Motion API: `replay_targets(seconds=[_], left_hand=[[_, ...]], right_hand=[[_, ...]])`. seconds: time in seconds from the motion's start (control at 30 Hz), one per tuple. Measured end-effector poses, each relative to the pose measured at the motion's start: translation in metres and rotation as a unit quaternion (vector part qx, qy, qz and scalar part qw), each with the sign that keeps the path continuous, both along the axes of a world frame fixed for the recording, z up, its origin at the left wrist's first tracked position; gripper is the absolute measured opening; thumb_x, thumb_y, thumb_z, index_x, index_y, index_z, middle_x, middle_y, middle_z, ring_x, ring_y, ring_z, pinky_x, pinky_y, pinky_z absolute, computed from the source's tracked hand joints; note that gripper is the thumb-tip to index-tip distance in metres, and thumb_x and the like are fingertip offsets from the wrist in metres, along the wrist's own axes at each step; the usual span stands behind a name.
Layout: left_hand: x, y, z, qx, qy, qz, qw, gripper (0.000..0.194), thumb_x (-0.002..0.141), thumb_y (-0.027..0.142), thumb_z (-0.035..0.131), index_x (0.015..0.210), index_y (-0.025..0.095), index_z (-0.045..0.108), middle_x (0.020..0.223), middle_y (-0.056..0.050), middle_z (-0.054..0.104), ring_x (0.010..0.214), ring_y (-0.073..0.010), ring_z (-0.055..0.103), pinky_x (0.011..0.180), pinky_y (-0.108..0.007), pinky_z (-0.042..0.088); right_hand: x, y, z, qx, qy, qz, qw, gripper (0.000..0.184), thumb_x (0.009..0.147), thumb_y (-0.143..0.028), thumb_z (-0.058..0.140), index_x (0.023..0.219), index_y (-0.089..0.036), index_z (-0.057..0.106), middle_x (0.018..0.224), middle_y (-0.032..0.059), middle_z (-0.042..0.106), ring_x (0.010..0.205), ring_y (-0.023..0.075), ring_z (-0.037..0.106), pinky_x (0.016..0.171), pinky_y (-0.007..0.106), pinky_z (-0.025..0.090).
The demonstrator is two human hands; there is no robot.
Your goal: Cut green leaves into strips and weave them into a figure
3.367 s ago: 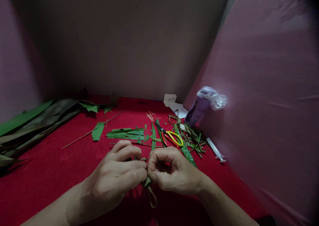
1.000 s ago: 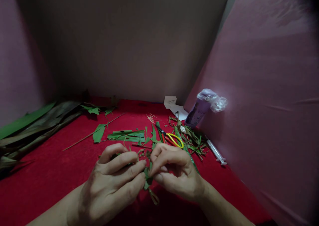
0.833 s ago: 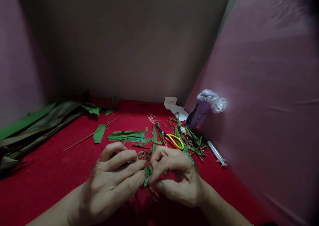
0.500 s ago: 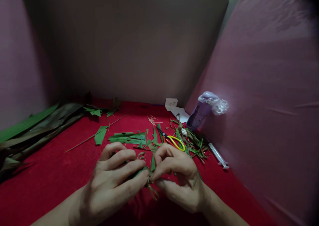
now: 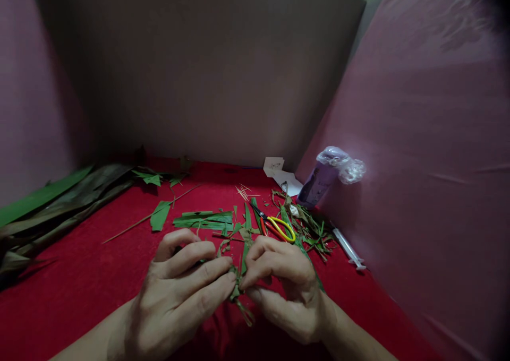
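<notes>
Between my two hands is a small bundle of twisted leaf strips (image 5: 236, 292), with a looped end hanging toward me. My left hand (image 5: 185, 286) is closed on the bundle's left side, its fingers covering most of it. My right hand (image 5: 285, 286) pinches at the bundle's right side, thumb and forefinger nearly together. Just beyond lie cut green leaf strips (image 5: 205, 220) and leaf scraps. Scissors (image 5: 279, 228) with yellow and red handles rest past my right hand.
Long dried and green leaves (image 5: 67, 196) lie at the left. A thin stick (image 5: 137, 225) and toothpicks (image 5: 243, 192) are farther back. At the right are a heap of leaf strips (image 5: 314, 228), a syringe (image 5: 348, 248), a purple container (image 5: 319, 183) with plastic wrap, and white paper (image 5: 289, 182).
My right fingers have shifted slightly at the bundle, and a little more of its tied part shows. The looped end hangs slightly lower. Everything else lies as before.
</notes>
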State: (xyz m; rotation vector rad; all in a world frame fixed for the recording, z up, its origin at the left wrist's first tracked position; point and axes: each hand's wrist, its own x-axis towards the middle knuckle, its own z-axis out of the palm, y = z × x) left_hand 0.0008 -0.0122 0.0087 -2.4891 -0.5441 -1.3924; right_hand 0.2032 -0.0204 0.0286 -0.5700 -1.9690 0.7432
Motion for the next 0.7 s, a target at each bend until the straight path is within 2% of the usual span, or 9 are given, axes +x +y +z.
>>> replay_targets(seconds=[0.17,0.3,0.43,0.6,0.7], left_hand=[[-0.008,0.002,-0.001,0.02,0.032,-0.005,0.999,0.024,0.087,0.005,0.047,0.093,0.019,0.066,0.093,-0.001,0.075,0.091,-0.0182,0.059,0.09,-0.039,0.038],[-0.019,0.011,-0.007,0.067,0.133,-0.018,0.989,0.021,0.088,0.015,0.046,0.097,0.021,0.065,0.105,0.003,0.071,0.096,-0.0164,0.057,0.095,-0.037,0.034],[-0.02,0.016,-0.009,0.085,0.133,-0.014,0.987,0.019,0.089,0.019,0.046,0.093,0.025,0.064,0.101,0.004,0.072,0.094,-0.0151,0.057,0.096,-0.036,0.035],[-0.012,0.014,-0.003,0.05,0.119,-0.028,0.991,0.02,0.088,0.017,0.046,0.087,0.028,0.063,0.088,0.006,0.073,0.083,-0.0139,0.06,0.09,-0.034,0.04],[-0.007,0.008,-0.001,0.004,0.101,-0.01,0.995,0.024,0.088,0.013,0.044,0.089,0.029,0.062,0.083,0.005,0.074,0.081,-0.0154,0.061,0.089,-0.037,0.04]], right_hand=[[-0.001,0.002,0.0,0.01,-0.015,-0.012,1.0,0.005,0.076,-0.009,0.058,0.077,-0.012,0.061,0.068,0.0036,0.057,0.062,0.0119,0.049,0.057,0.025,0.04],[0.0,0.003,0.001,0.02,-0.039,0.004,0.999,0.004,0.076,-0.009,0.058,0.076,-0.012,0.061,0.069,0.0042,0.058,0.064,0.0124,0.051,0.059,0.026,0.042],[0.003,0.004,0.005,0.015,-0.065,0.032,0.997,0.005,0.075,-0.009,0.057,0.075,-0.011,0.061,0.07,0.005,0.057,0.064,0.0126,0.052,0.059,0.026,0.043],[0.005,0.006,0.007,0.002,-0.097,0.045,0.994,0.007,0.075,-0.01,0.054,0.074,-0.015,0.058,0.069,0.0018,0.056,0.063,0.0116,0.05,0.061,0.025,0.043],[0.006,0.006,0.006,-0.049,-0.111,0.056,0.991,0.008,0.072,-0.008,0.054,0.072,-0.015,0.057,0.068,-0.0002,0.053,0.06,0.0097,0.047,0.058,0.023,0.042]])
